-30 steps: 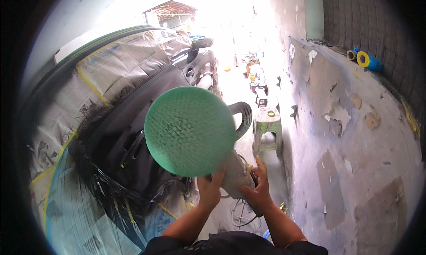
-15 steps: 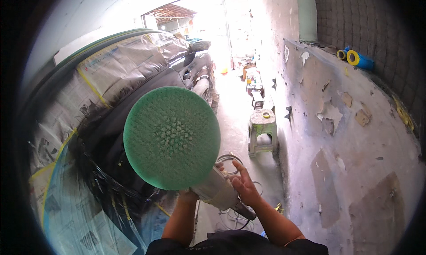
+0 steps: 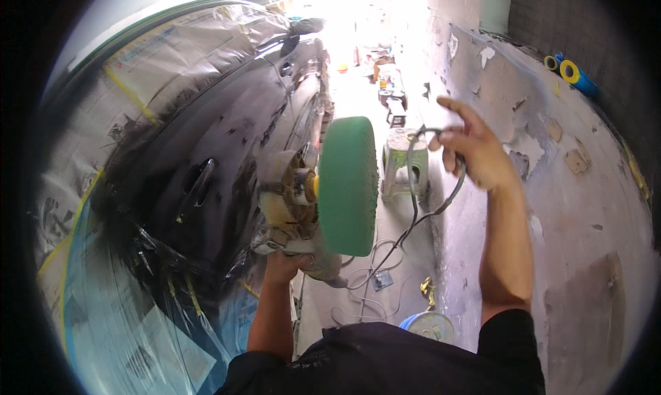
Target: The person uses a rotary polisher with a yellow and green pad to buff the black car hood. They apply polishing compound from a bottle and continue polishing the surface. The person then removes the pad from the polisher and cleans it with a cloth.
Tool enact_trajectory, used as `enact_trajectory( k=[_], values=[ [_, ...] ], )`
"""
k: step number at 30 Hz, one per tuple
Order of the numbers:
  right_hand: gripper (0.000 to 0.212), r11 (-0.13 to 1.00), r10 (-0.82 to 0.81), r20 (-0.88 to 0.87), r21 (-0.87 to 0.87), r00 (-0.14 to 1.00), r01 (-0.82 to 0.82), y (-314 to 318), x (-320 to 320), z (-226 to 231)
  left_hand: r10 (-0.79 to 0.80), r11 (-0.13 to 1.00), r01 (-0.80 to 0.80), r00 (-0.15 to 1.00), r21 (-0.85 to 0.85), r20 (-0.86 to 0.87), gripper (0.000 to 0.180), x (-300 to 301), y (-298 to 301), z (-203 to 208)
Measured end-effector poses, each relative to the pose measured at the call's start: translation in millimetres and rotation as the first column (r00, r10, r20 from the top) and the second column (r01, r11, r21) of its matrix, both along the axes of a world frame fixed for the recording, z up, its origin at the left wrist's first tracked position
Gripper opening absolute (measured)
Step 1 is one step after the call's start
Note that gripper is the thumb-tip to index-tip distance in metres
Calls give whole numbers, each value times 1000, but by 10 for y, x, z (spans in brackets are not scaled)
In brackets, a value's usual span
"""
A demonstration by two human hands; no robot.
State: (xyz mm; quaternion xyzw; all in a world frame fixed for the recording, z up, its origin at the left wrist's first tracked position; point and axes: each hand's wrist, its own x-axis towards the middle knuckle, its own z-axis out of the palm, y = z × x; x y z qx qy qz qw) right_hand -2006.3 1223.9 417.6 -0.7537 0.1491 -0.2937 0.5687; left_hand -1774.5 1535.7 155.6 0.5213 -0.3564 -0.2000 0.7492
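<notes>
My left hand (image 3: 284,266) grips a car polisher (image 3: 284,201) by its body below the head. A thick green foam pad (image 3: 346,186) is mounted on the polisher, now turned edge-on with its face to the right. Raised at the right, my right hand (image 3: 475,149) holds a bend of the dark power cord (image 3: 441,210), with the index finger stretched out. From there the cord runs down towards the polisher's lower end. Left of the tool is a dark car side panel (image 3: 234,126) with a door handle (image 3: 197,188).
Plastic and paper masking sheets (image 3: 186,51) with yellow tape cover much of the car. A peeling wall (image 3: 496,257) bounds the right side. A stool (image 3: 405,164), coiled hose (image 3: 351,312) and blue-sided bucket (image 3: 428,325) stand on the floor. Masking rolls (image 3: 577,76) lie beyond the wall's top.
The polisher has turned, so its pad shows edge-on instead of face-on. My right hand has left the tool and risen to the right, lifting the cord.
</notes>
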Motion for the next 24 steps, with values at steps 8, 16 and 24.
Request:
enact_trajectory(
  k=[8, 16, 24],
  values=[
    [63, 927, -5, -152, -372, 988, -53, 497, 700, 950, -82, 981, 55, 987, 186, 138, 81, 86, -235, 103],
    [58, 925, -162, -161, -369, 974, 93, -29, 453, 734, -61, 995, 70, 990, 75, -123, 72, 439, 11, -242],
    [58, 698, -650, -419, -658, 634, 282, -1235, -640, -1748, 55, 942, -147, 955, -301, -292, 91, 765, 83, 812]
  ],
)
